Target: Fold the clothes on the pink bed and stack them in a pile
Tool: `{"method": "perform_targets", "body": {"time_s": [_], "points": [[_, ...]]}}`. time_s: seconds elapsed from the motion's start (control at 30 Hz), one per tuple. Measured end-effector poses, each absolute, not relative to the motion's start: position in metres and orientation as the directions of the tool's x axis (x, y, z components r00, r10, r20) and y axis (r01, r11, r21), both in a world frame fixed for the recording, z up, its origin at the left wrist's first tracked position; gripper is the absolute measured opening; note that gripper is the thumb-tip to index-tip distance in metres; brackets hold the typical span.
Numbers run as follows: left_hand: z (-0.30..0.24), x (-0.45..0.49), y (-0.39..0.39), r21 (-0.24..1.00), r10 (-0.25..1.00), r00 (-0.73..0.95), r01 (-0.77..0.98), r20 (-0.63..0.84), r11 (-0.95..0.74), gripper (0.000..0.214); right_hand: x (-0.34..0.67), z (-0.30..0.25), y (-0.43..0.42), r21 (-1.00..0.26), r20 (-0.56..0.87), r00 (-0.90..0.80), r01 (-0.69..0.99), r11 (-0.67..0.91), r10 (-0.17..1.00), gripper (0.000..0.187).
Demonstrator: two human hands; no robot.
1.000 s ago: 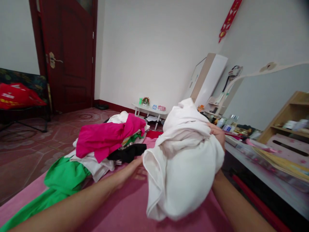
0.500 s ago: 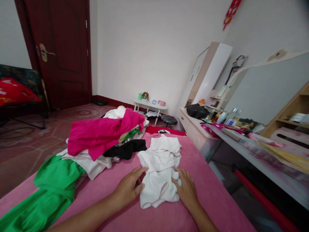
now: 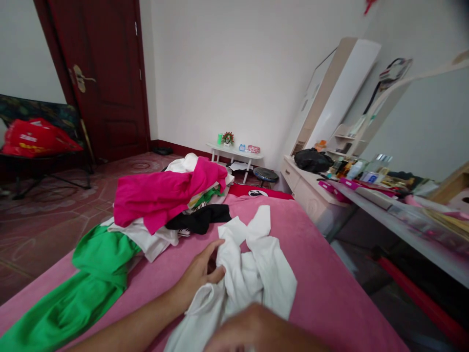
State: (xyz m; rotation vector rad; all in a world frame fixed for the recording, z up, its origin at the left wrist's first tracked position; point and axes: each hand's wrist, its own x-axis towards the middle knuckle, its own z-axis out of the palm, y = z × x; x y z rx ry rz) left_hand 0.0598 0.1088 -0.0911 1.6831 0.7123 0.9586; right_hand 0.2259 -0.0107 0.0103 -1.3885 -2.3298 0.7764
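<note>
White cloth: soft, crumpled
Left hand: fingers half-open, touching cloth's left edge
Right hand: over cloth, can't tell grip

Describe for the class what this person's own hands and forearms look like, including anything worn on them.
The left hand is bare, with no glove or watch in view, and the left forearm shows no sleeve. The right hand is ungloved too, but blurred and cut off below, so rings there cannot be judged.
</note>
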Motion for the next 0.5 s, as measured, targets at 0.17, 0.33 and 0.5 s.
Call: {"method": "perform_targets", "body": {"time_s": [0.17,0.33,0.5], "points": [[-0.09,0.061,0.107,0.958,0.822,0.512,-0.005,0.249,-0.288,0.037,0.263,-0.003,0.054,-0.398,0.307,0.029,0.912,0.101,0.951,0.047],[-0.085,0.062,0.107,0.958,0.825,0.508,0.003,0.247,-0.288,0.012,0.287,-0.041,0.074,-0.393,0.228,0.138,0.919,-0.039,0.964,0.018],[-0.062,0.04,0.121,0.923,0.916,0.154,0.054,0.37,-0.382,0.018,0.332,-0.031,0.071,-0.842,0.352,0.509,0.539,0.028,0.786,0.032]]}}
